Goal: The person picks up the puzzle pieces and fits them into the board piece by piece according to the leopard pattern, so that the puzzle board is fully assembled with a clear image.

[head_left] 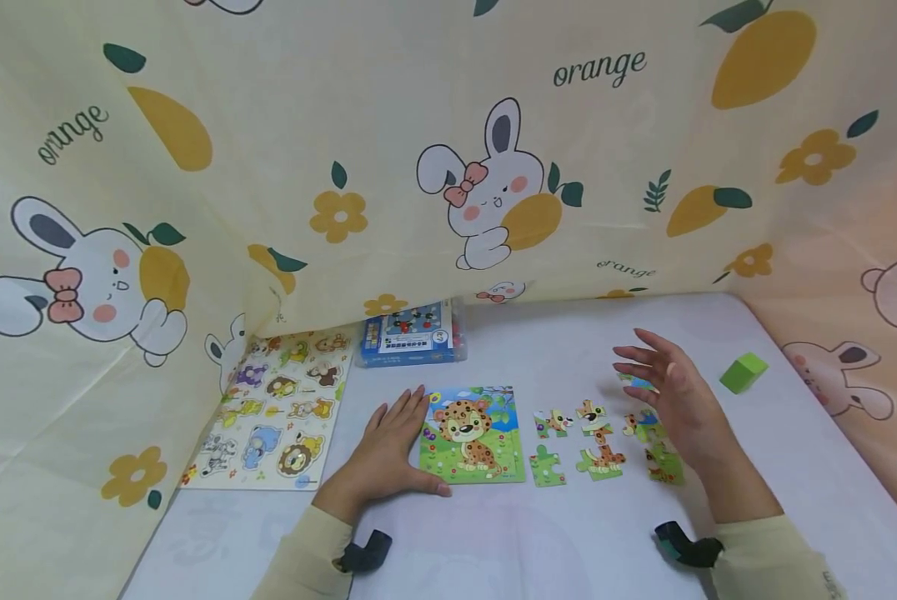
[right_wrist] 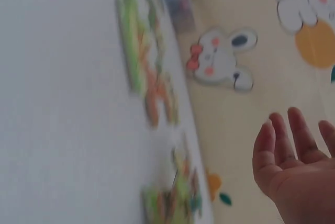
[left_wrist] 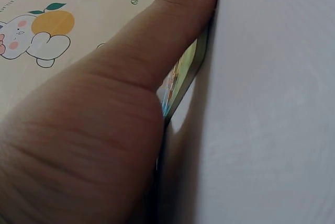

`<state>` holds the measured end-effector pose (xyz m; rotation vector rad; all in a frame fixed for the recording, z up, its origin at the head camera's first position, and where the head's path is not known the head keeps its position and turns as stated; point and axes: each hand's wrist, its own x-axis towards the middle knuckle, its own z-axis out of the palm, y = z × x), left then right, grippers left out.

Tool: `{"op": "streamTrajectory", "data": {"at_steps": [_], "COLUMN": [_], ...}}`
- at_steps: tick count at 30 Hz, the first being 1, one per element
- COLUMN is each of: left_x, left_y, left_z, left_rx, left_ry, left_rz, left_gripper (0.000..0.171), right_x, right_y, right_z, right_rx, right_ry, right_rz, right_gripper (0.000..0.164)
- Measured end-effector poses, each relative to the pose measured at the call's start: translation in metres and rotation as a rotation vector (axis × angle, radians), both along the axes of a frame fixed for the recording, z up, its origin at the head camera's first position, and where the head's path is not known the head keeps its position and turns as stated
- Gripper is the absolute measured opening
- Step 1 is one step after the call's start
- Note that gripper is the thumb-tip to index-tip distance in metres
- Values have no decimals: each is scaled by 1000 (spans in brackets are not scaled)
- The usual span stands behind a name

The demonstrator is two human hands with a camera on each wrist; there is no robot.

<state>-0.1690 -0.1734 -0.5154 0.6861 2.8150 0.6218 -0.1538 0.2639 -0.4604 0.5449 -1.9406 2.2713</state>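
Note:
A square leopard picture board lies flat on the table in the head view. My left hand rests at its left edge, fingers straight and thumb stretched along the lower left corner. In the left wrist view the thumb lies beside the board's edge. To the right, my right hand is raised with spread, relaxed fingers and holds nothing. Loose jigsaw pieces are spread between the board and that hand; some pieces are partly hidden behind it. The right wrist view shows blurred pieces.
An animal sticker sheet lies at the left. Behind the board stands a blue-labelled plastic box. A green block sits at the far right. A printed cloth hangs around the back and sides of the white table.

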Motion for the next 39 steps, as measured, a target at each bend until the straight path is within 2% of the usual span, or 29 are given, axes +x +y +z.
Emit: {"op": "streamTrajectory", "data": {"at_steps": [6,9,13,16,20,23,26,32,39], "left_x": [1,1,1,0,-2,-3,-2,-1,1], "left_y": [1,1,1,1,0,0,0,1,0], "left_z": [1,1,2,1,1,1,2,2,4], "left_rx": [-6,-4,-4,-2,-7,-11,-11,-10,-5], "left_ry": [6,9,4,5,4,-1,-9,-14,-16], "left_rz": [-1,-5,-10,-13,-10,-7,-5,-12,-6], "left_gripper": [151,151,151,151,151,151,151,151,150], "right_x": [-6,-9,-12,-15,-20,-26,-31,-34,-30], "right_y": [21,31,37,39,39,38,37,32,27], "right_z": [-12,-21,-32,-38,-41,-39,-35,-36,-43], "right_rx": [61,228,507,613,712,807,877,908,794], "right_ry": [-42,-67,-185,-281,-329,-342,-351,-353,-365], "right_rz": [-133,-215,-308,-321,-312,-298,-290,-322,-394], "right_gripper": [49,55,71,86,97,96,89,63,54]}}
